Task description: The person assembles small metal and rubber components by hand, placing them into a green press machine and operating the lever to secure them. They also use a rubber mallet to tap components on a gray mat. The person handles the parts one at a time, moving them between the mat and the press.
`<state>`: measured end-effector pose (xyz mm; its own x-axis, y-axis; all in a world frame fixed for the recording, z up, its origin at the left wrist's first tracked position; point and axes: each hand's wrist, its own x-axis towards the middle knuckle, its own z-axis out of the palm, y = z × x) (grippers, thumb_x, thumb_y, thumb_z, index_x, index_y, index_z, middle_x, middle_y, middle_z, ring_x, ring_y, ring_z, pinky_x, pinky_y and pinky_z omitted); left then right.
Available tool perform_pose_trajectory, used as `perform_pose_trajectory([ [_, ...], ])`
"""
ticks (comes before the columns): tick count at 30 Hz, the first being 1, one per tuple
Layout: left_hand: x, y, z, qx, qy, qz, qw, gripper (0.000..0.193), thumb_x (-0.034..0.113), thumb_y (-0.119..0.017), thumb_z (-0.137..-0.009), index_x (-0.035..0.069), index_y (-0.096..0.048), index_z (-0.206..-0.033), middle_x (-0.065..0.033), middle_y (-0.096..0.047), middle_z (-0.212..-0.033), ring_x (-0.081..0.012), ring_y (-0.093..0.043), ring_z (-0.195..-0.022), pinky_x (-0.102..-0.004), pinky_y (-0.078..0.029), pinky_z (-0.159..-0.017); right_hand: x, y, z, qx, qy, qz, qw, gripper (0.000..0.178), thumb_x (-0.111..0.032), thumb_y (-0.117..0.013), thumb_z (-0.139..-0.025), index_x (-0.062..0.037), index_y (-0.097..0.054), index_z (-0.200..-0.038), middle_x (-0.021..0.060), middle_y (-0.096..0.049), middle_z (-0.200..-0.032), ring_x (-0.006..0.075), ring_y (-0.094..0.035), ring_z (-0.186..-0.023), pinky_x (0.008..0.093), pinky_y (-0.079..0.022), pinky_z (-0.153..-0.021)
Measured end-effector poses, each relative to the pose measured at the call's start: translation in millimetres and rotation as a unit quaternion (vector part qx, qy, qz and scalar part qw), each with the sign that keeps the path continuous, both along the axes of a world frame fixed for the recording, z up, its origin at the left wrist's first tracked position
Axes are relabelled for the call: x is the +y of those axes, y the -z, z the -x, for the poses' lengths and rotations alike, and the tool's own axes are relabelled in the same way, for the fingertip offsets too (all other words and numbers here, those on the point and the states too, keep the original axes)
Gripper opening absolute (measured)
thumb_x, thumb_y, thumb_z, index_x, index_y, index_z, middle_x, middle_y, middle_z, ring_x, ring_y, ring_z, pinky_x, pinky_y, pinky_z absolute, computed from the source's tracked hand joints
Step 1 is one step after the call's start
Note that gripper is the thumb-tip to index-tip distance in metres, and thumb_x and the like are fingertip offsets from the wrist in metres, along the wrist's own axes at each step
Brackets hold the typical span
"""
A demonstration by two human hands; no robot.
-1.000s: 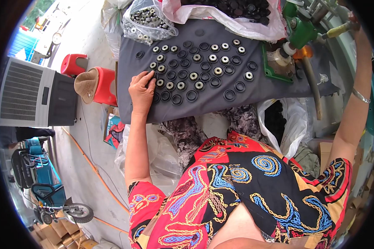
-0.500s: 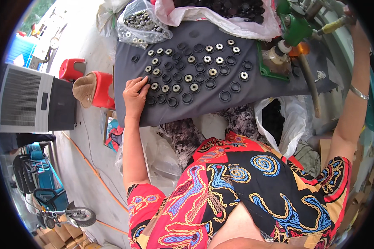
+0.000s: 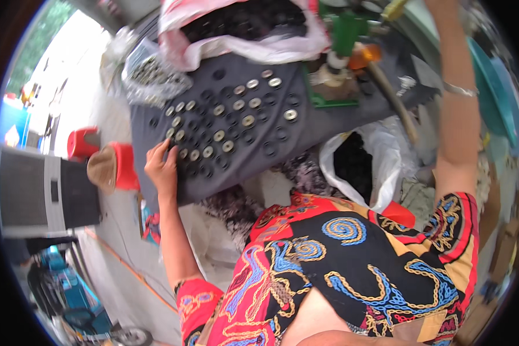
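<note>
Rows of black rubber rings (image 3: pixel 270 149) lie on a dark grey cloth (image 3: pixel 294 135), several with a silver metal bearing (image 3: pixel 290 115) inside. My left hand (image 3: pixel 162 167) rests at the cloth's left side, thumb and fingertips drawn together beside the leftmost rings. Whatever is between them is too blurred to name. My right arm (image 3: pixel 458 121), with a silver bracelet (image 3: pixel 460 90), reaches up at the right. Its hand is cut off by the upper edge near the lever of a green hand press (image 3: pixel 334 104), and its fingers are hidden.
A clear bag of metal bearings (image 3: pixel 150 75) and a white sack of black parts (image 3: pixel 181 57) stand at the cloth's far side. Below its right part hangs a white bag (image 3: pixel 386 150) with black pieces. Red stools (image 3: pixel 126 167) and a grey cooler (image 3: pixel 29 190) are at left.
The whole view has shifted and blurred, with the cloth now farther left and tilted. My left hand stays by the leftmost rings. My right hand has slipped mostly past the upper edge.
</note>
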<state>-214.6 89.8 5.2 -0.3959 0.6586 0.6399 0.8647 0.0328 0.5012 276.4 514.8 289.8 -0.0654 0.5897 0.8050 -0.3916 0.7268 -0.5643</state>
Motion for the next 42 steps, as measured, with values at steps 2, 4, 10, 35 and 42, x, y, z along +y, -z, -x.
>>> perform_pose_trajectory([
  [2, 22.5, -17.0, -31.6, -0.065, 0.021, -0.011, 0.998, 0.029, 0.004, -0.078, -0.076, 0.004, -0.073, -0.104, -0.011, -0.072, -0.095, -0.0204, -0.066, -0.088, -0.0319, -0.052, -0.081, 27.5, 11.8, 0.0, 0.027, -0.101, 0.022, 0.994, 0.016, -0.017, -0.05, -0.098, -0.0045, -0.061, -0.098, 0.0007, -0.052, -0.069, 0.0084, -0.05, -0.059, 0.0235, -0.042, -0.048],
  [4, 54.7, -44.1, -95.7, -0.127, 0.042, 0.002, 0.991, 0.031, 0.003, -0.078, -0.076, 0.004, -0.072, -0.106, -0.0108, -0.071, -0.096, -0.0191, -0.066, -0.089, -0.0312, -0.052, -0.082, -29.3, 12.2, 33.2, -0.01, -0.023, -0.015, 1.0, 0.016, -0.018, -0.051, -0.099, -0.0046, -0.06, -0.098, 0.0014, -0.053, -0.07, 0.0091, -0.05, -0.06, 0.0241, -0.042, -0.049],
  [10, 170.6, -40.0, -221.0, -0.139, 0.229, 0.014, 0.964, 0.052, 0.009, -0.081, -0.074, 0.004, -0.061, -0.121, -0.0132, -0.072, -0.102, -0.0199, -0.069, -0.09, -0.0325, -0.054, -0.08, -17.0, 20.0, 28.0, -0.019, 0.008, -0.024, 0.999, 0.017, -0.018, -0.05, -0.1, -0.0047, -0.058, -0.094, 0.0028, -0.052, -0.067, 0.0113, -0.05, -0.056, 0.0256, -0.042, -0.046],
  [35, 240.9, -15.3, -277.8, -0.153, 0.238, -0.012, 0.959, 0.067, 0.01, -0.08, -0.069, 0.002, -0.051, -0.129, -0.0178, -0.068, -0.109, -0.0354, -0.064, -0.102, -0.0434, -0.05, -0.088, -195.7, 127.8, 2.4, -0.037, 0.094, -0.176, 0.979, 0.018, 0.0, -0.042, -0.092, 0.0053, -0.057, -0.101, 0.0139, -0.056, -0.08, 0.0213, -0.055, -0.069, 0.0408, -0.052, -0.069],
  [42, 171.4, -33.3, -242.9, -0.079, 0.229, -0.05, 0.969, 0.049, 0.005, -0.076, -0.071, 0.003, -0.063, -0.119, -0.0154, -0.07, -0.104, -0.0292, -0.068, -0.096, -0.0376, -0.054, -0.084, -223.7, 206.4, -1.0, -0.064, 0.157, -0.192, 0.967, 0.017, 0.006, -0.041, -0.089, 0.0039, -0.056, -0.097, 0.0139, -0.057, -0.079, 0.0216, -0.056, -0.072, 0.0482, -0.053, -0.082],
])
